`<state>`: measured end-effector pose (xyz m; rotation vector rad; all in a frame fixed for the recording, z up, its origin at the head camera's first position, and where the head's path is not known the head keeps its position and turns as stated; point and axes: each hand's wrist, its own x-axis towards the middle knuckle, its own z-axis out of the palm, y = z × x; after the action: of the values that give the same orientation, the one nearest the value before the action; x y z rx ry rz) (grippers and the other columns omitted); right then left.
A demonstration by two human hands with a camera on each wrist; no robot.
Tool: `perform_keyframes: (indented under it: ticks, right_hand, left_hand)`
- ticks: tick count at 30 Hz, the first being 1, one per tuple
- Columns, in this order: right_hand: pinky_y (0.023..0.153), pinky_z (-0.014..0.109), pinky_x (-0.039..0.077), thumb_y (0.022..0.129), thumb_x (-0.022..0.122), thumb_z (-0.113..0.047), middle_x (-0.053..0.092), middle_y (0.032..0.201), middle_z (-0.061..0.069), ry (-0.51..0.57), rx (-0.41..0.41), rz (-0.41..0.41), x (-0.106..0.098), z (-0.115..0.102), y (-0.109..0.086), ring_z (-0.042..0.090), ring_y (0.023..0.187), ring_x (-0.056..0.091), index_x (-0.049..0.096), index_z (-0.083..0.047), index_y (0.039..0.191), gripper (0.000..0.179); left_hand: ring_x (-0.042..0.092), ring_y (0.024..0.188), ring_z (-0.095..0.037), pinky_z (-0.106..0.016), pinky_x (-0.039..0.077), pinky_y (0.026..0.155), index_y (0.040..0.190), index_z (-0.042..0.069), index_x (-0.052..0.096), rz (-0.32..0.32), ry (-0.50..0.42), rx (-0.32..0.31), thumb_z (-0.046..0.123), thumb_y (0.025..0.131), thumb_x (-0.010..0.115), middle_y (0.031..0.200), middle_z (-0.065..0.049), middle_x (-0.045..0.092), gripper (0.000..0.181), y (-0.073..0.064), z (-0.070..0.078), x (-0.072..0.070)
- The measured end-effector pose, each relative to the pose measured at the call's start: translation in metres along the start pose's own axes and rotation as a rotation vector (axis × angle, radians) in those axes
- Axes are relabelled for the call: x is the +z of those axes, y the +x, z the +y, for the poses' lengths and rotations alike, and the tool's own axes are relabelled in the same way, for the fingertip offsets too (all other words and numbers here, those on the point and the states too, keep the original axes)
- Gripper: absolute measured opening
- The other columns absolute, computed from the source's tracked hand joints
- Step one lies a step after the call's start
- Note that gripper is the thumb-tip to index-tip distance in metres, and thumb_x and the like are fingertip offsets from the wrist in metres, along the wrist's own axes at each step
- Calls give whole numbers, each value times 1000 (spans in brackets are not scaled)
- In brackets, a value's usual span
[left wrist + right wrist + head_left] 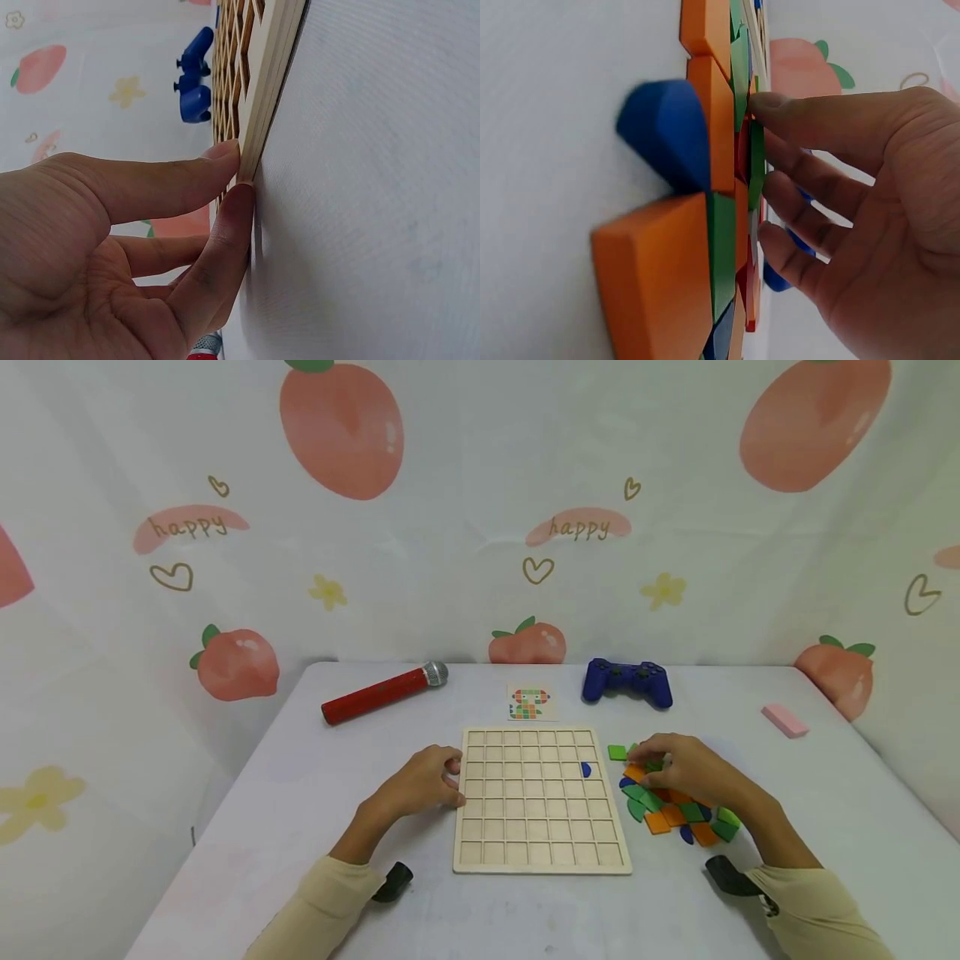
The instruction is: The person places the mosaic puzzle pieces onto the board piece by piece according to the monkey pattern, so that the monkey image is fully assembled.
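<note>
A wooden grid board (542,869) lies flat on the table, with a blue half-round tile (587,769) in a cell toward its right side. My left hand (423,781) holds the board's left edge; in the left wrist view the thumb and index fingertips meet at that edge. Right of the board is a loose pile of orange, green, red and blue tiles (657,823). Over its far part my right hand (693,767) reaches down, fingers loosely bent and spread. Its thumb tip touches tiles in the right wrist view, next to a green tile (756,165).
Behind the board lies a small card (531,703) with a coloured tile picture. A red microphone (378,696) lies back left, a blue game controller (628,682) back right. Farther right is a pink block (784,720). A patterned cloth hangs behind the table.
</note>
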<state>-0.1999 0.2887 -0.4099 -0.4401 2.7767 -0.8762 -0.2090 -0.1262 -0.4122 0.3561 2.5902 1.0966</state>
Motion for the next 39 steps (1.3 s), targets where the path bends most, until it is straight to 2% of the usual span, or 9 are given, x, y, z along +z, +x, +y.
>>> perform_keyframes:
  ticks: [5,10,16,24,29,39]
  right_hand:
    - [92,53,53,90,80,-15,71,117,9,-21,10,-22,2,-3,3,26,103,61,77,-9,122,33]
    - [94,56,53,90,80,-17,71,119,12,-46,26,-29,2,-5,3,27,104,62,79,-9,117,28]
    - [87,45,54,91,83,-24,70,109,6,-63,3,0,1,-1,3,21,96,59,80,-8,112,27]
    - [92,55,55,92,83,-28,71,110,7,-53,-13,21,1,-3,2,23,98,62,79,-5,115,33]
    - [87,44,54,92,82,-29,71,108,3,-52,-23,27,4,-6,6,20,95,59,79,-6,116,33]
    - [84,35,49,93,83,-28,71,105,-3,-42,-142,42,13,-16,18,17,96,57,81,-11,113,26]
  left_hand:
    - [64,89,-15,-29,56,76,141,-10,58,-4,0,0,-3,81,88,109,-7,61,68,1,0,0]
    - [64,88,-15,-29,56,75,141,-10,58,-1,-11,-2,-3,81,88,108,-7,61,68,1,-1,0]
    - [64,89,-16,-30,56,76,142,-10,57,2,-14,-2,-3,81,88,109,-8,61,69,-1,-1,0]
    - [64,90,-15,-30,56,76,142,-11,57,-1,-12,7,-4,81,88,110,-8,62,69,-1,-1,0]
    - [64,90,-15,-30,56,76,142,-10,57,-3,-11,4,-3,81,88,110,-7,61,69,0,-2,0]
    - [63,89,-16,-29,56,76,141,-10,57,-1,-2,8,-2,81,88,108,-7,61,68,1,-2,1]
